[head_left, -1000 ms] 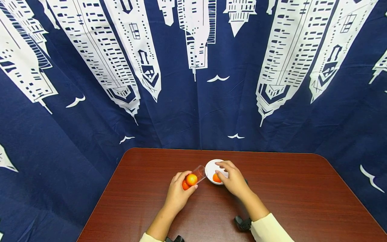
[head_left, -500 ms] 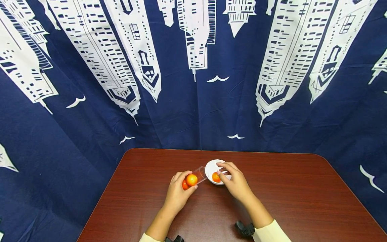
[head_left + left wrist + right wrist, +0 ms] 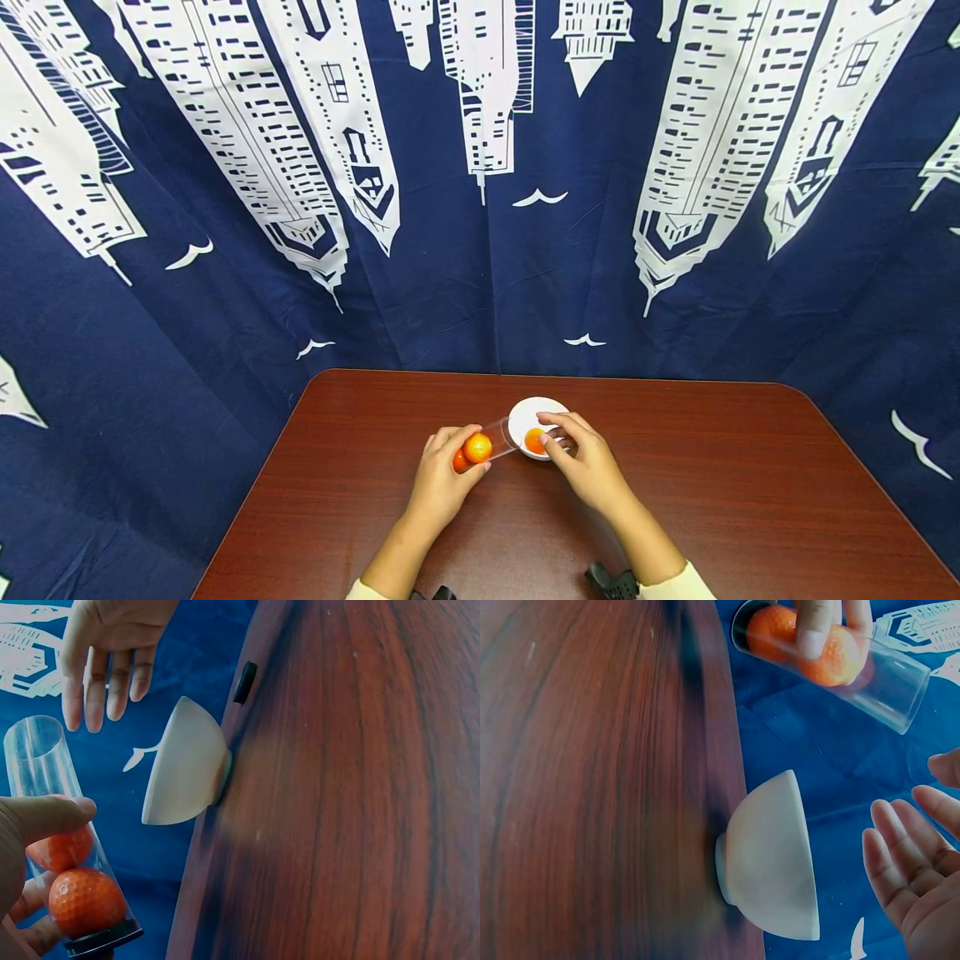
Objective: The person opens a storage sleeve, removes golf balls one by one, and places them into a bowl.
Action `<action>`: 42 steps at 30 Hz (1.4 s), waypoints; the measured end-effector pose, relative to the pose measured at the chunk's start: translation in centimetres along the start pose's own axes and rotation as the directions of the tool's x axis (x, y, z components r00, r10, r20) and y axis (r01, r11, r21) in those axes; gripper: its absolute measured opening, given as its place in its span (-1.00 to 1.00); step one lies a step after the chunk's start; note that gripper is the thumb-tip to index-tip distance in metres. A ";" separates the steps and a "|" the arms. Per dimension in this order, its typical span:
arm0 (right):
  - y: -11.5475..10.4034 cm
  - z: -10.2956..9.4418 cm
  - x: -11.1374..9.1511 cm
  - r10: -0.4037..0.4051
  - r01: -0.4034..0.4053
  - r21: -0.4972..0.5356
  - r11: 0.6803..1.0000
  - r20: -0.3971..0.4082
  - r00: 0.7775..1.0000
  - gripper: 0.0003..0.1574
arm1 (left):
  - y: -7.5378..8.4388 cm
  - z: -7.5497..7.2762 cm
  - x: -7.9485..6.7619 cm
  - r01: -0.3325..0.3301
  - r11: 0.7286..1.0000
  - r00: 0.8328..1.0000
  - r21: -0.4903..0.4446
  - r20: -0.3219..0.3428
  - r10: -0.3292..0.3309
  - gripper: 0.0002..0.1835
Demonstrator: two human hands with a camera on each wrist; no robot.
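Observation:
My left hand [image 3: 441, 479] grips a clear plastic tube [image 3: 504, 438] above the table, its open mouth tilted up toward a white bowl [image 3: 527, 410]. Inside the tube are two orange dimpled golf balls, the lower ball [image 3: 86, 904] resting by the black end cap [image 3: 105, 937] and the upper ball [image 3: 64, 851] beside my thumb. Another orange ball [image 3: 535, 441] lies in the bowl; the wrist views hide it behind the bowl's wall. Over the bowl's right side hovers my right hand [image 3: 592, 471], fingers loosely spread, nothing held, apart from the bowl in the right wrist view.
A small black disc [image 3: 245, 682] is on the table beyond the bowl in the left wrist view. The brown wooden table [image 3: 712, 475] has rounded far corners. Behind it hangs a blue cloth [image 3: 450, 292] printed with white buildings and birds.
My right hand has drawn slightly back toward me, staying over the bowl's right side. My left hand and the tube have barely moved. The ball in the bowl has shifted slightly left.

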State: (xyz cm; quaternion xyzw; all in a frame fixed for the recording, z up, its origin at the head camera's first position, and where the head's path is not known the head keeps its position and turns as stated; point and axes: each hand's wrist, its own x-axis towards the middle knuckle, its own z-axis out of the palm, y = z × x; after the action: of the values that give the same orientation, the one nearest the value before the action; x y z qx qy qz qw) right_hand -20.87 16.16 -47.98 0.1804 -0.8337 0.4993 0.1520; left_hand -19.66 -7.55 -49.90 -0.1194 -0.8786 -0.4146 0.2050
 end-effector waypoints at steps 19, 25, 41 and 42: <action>0.0 0.3 -1.2 0.002 -0.012 0.111 0.994 0.090 0.996 -0.62 | 0.1 0.1 0.0 -0.084 0.979 0.996 0.188 -0.008 0.087 -0.41; 0.0 0.4 -1.4 0.009 -0.020 0.115 0.993 0.101 0.995 -0.59 | 0.1 0.1 0.0 -0.153 0.956 0.987 0.249 -0.015 0.162 -0.38; 0.1 1.2 -1.9 -0.009 -0.011 0.158 0.987 0.126 0.992 -0.49 | 0.6 -0.2 0.1 -0.264 0.904 0.961 0.336 0.016 0.275 -0.39; 0.1 1.3 -1.9 -0.009 -0.012 0.160 0.987 0.127 0.992 -0.49 | 0.6 -0.3 0.1 -0.268 0.902 0.960 0.339 0.016 0.279 -0.38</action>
State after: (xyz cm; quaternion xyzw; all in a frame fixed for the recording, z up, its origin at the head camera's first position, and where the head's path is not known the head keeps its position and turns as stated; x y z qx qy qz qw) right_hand -19.33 15.36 -49.48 0.2230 -0.7990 0.5523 0.0832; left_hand -19.45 -7.37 -49.26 -0.1977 -0.9076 -0.2269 0.2929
